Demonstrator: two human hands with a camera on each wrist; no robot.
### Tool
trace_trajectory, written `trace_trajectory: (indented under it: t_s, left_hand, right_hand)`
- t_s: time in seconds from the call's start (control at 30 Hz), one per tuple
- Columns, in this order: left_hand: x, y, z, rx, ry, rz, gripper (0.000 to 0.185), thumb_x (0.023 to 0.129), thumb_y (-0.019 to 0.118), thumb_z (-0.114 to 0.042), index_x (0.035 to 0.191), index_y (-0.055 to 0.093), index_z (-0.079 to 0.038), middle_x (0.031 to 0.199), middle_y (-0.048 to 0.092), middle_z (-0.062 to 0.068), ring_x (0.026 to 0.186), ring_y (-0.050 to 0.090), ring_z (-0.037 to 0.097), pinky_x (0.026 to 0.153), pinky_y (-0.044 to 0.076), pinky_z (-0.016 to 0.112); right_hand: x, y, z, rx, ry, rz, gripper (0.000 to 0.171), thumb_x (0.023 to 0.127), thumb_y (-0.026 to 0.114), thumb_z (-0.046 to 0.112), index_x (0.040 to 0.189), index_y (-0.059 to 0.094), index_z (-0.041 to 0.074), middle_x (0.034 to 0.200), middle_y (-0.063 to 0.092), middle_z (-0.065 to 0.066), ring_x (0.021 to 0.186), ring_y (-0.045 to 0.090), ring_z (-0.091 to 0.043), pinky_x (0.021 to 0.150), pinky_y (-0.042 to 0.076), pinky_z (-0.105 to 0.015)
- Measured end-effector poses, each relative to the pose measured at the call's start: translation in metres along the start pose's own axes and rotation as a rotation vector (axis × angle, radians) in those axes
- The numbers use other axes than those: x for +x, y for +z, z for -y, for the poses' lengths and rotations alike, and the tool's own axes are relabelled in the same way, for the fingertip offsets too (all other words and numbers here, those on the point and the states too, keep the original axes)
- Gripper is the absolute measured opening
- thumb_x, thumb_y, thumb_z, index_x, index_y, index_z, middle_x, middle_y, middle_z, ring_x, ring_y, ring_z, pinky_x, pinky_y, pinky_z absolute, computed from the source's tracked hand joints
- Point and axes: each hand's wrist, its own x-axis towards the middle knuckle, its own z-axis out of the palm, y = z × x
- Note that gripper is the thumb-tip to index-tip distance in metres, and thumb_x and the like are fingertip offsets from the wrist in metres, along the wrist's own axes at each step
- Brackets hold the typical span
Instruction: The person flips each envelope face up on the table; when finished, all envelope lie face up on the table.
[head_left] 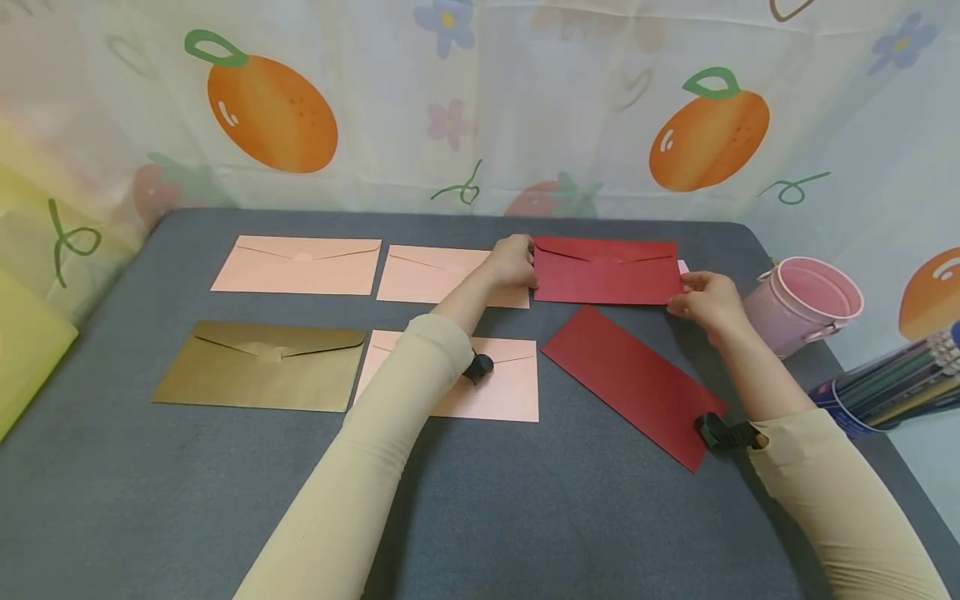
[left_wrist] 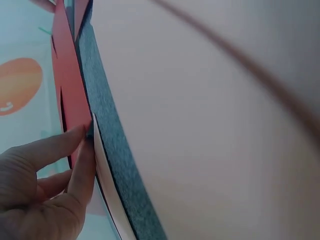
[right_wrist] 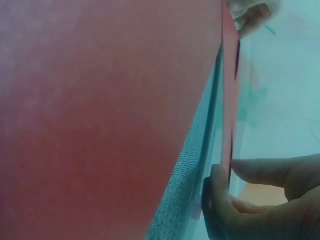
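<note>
A red envelope [head_left: 606,275] lies flap side up at the back right of the table, between both hands. My left hand [head_left: 513,260] pinches its left edge; in the left wrist view the thumb and fingers [left_wrist: 85,167] meet at that edge. The right edge is pinched by my right hand [head_left: 707,302], with thumb and fingers [right_wrist: 260,170] on either side of it in the right wrist view. A second red envelope [head_left: 633,383] lies slanted, flap side down, under my right wrist. Past the held envelope's right end peeks a small pink piece [head_left: 683,267].
Pale pink envelopes lie at back left [head_left: 300,271], back middle [head_left: 420,271] and front middle [head_left: 495,400], partly beneath my left arm. A gold envelope [head_left: 262,375] is at front left. On the right stand a pink bucket [head_left: 780,321] and a cup of pencils [head_left: 847,417].
</note>
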Motion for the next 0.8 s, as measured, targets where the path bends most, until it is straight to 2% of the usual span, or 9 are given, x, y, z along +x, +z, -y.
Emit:
trace_trajectory:
  t_s: [0.13,0.3,0.43,0.63,0.8]
  left_hand:
    - [-0.0005,0.0013,-0.0017,0.02,0.004,-0.011,0.037,0.082,0.076,-0.007,0.114,0.06,0.003,0.088,0.058,0.006,0.081,0.05,0.019,0.069,0.042,0.025]
    - [-0.0008,0.0027,-0.0039,0.05,-0.003,-0.02,0.026,0.082,0.076,-0.01,0.101,0.064,0.001,0.082,0.054,0.003,0.078,0.047,0.018,0.064,0.039,0.024]
    - [-0.0011,0.0024,-0.0044,0.063,-0.019,-0.022,0.026,0.082,0.076,-0.012,0.102,0.065,0.001,0.088,0.058,0.006,0.081,0.048,0.018,0.064,0.039,0.025]
    - [-0.0011,0.0029,-0.0041,0.056,-0.031,-0.017,0.029,0.082,0.077,-0.013,0.104,0.066,0.002,0.105,0.067,0.014,0.088,0.054,0.021,0.07,0.044,0.027]
    - [-0.0013,0.004,-0.0039,0.039,-0.029,-0.01,0.028,0.083,0.077,-0.012,0.104,0.066,0.002,0.106,0.067,0.016,0.09,0.057,0.023,0.072,0.047,0.029]
  right_hand:
    - [-0.0001,-0.0015,0.0,-0.017,0.026,0.029,0.064,0.096,0.053,0.002,0.15,0.022,-0.014,0.153,0.03,-0.034,0.074,0.049,0.015,0.073,0.053,-0.006]
    - [0.0002,-0.0036,-0.0009,-0.052,0.046,0.024,0.06,0.098,0.054,0.008,0.148,0.03,-0.013,0.154,0.032,-0.032,0.075,0.046,0.017,0.071,0.049,-0.002]
    - [0.0004,-0.0033,-0.0011,-0.069,0.046,0.02,0.057,0.097,0.054,0.01,0.146,0.036,-0.013,0.154,0.033,-0.031,0.068,0.045,0.021,0.069,0.047,-0.001]
    - [0.0013,-0.0034,-0.0017,-0.089,0.045,0.016,0.056,0.097,0.054,0.012,0.145,0.038,-0.012,0.154,0.033,-0.031,0.067,0.044,0.021,0.067,0.045,0.0]
    - [0.0012,-0.0038,-0.0023,-0.08,0.043,0.025,0.056,0.098,0.053,0.011,0.145,0.037,-0.014,0.153,0.032,-0.031,0.067,0.044,0.022,0.067,0.045,0.0]
